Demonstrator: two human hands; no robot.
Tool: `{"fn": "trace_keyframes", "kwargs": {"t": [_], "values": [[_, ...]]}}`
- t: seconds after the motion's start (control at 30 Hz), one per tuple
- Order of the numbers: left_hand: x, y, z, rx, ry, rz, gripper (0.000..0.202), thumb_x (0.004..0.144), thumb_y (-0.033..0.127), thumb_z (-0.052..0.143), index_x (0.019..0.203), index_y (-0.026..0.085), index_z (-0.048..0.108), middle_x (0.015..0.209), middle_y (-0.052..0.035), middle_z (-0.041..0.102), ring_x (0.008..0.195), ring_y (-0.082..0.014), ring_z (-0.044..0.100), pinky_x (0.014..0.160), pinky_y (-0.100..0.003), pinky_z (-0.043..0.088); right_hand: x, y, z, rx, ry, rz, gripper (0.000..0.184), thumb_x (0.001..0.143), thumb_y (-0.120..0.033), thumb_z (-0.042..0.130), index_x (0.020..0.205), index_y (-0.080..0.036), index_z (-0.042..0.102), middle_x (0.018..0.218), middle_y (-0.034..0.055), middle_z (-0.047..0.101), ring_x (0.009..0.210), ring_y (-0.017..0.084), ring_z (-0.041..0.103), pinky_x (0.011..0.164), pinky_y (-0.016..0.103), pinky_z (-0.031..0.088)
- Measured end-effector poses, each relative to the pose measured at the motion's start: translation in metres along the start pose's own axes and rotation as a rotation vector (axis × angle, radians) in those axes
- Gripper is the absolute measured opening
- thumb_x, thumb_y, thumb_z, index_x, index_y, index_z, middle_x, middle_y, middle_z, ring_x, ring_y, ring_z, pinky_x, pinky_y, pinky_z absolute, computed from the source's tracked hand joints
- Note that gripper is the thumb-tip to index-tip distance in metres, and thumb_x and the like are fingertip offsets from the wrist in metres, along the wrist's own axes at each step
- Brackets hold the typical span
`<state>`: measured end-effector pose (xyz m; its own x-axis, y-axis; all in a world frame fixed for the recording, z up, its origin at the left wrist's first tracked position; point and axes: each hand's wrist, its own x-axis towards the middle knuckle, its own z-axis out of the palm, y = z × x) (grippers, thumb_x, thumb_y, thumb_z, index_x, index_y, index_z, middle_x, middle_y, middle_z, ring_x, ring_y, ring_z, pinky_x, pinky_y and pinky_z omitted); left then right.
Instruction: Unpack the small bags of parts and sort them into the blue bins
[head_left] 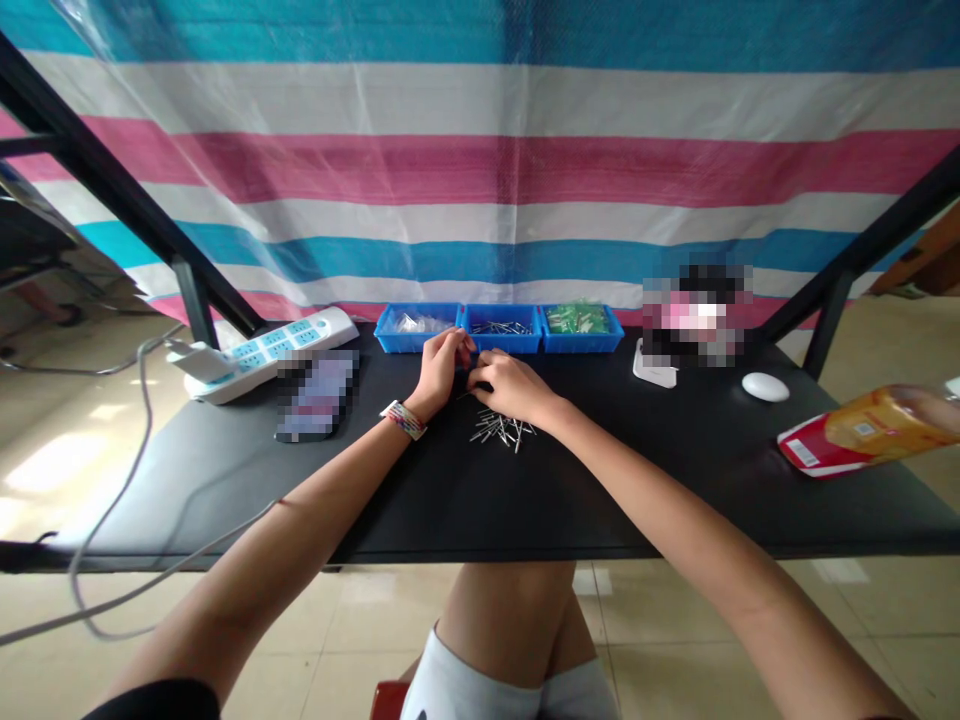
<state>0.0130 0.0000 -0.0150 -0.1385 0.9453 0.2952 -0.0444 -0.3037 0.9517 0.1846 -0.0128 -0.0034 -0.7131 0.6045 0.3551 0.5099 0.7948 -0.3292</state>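
My left hand (pixel 441 368) is in front of the blue bins, its fingers curled and pressed together near their tips. Close beside it, my right hand (pixel 511 384) has its fingers bent in a pinch toward the left one. Whatever either holds is too small or hidden to make out. Just below my right hand lies a loose pile of thin silvery metal pins (pixel 504 428). More such pins (pixel 501 328) lie in the middle blue bin (pixel 501 345). Clear-whitish small pieces (pixel 420 323) fill the left bin (pixel 409 342), and green small pieces (pixel 577 317) the right bin (pixel 583 343).
A white power strip (pixel 274 350) with a plugged-in adapter and a phone (pixel 319 395) lie at left. At right are a white case (pixel 655 365), a white oval object (pixel 765 387) and a drink bottle (pixel 862 430). Black frame bars (pixel 135 200) slant beside the striped sheet (pixel 480 160).
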Motion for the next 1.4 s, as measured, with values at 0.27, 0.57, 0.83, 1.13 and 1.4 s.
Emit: {"fn": "trace_keyframes", "kwargs": {"t": [0.27,0.57,0.83,1.13,1.4], "values": [[-0.004,0.005,0.001,0.069,-0.183,-0.014,0.026,0.084,0.042,0.069,0.075,0.018,0.07,0.071,-0.0022,0.064,0.067,-0.0148,0.059,0.064,-0.026,0.048,-0.018,0.036,-0.004,0.478,0.208,0.176,0.014,0.088,-0.01,0.072,0.096,-0.019,0.079,0.09,0.0033,0.075,0.075,0.017,0.067,0.074,0.03,0.053],[-0.007,0.007,0.005,0.206,-0.378,0.062,0.025,0.084,0.041,0.079,0.085,0.017,0.073,0.078,-0.0012,0.066,0.072,-0.0151,0.057,0.068,-0.028,0.046,-0.034,0.051,-0.005,0.902,0.382,0.427,0.028,0.083,-0.039,0.078,0.105,-0.021,0.074,0.081,0.003,0.078,0.069,0.019,0.071,0.064,0.032,0.057],[-0.007,-0.001,0.004,0.304,-0.339,0.094,0.037,0.092,0.054,0.076,0.091,0.018,0.075,0.078,-0.0027,0.067,0.072,-0.0163,0.059,0.066,-0.029,0.047,-0.034,0.045,-0.007,1.03,0.447,0.464,0.03,0.079,-0.044,0.084,0.094,-0.021,0.073,0.078,0.0027,0.078,0.064,0.018,0.07,0.061,0.031,0.058],[-0.009,0.002,0.005,0.31,-0.285,0.075,0.051,0.093,0.067,0.073,0.079,0.018,0.07,0.073,-0.0033,0.068,0.066,-0.0151,0.058,0.062,-0.028,0.044,-0.034,0.042,-0.011,1.078,0.483,0.445,0.029,0.073,-0.04,0.089,0.083,-0.021,0.07,0.077,0.001,0.074,0.067,0.017,0.071,0.066,0.032,0.06],[-0.011,0.008,0.006,0.193,-0.312,0.042,0.041,0.089,0.058,0.079,0.086,0.018,0.07,0.075,-0.0018,0.066,0.069,-0.0153,0.06,0.065,-0.027,0.048,-0.034,0.043,-0.012,1.046,0.486,0.452,0.044,0.072,-0.058,0.092,0.083,-0.021,0.071,0.079,0.0029,0.076,0.067,0.017,0.069,0.071,0.034,0.061]]}}
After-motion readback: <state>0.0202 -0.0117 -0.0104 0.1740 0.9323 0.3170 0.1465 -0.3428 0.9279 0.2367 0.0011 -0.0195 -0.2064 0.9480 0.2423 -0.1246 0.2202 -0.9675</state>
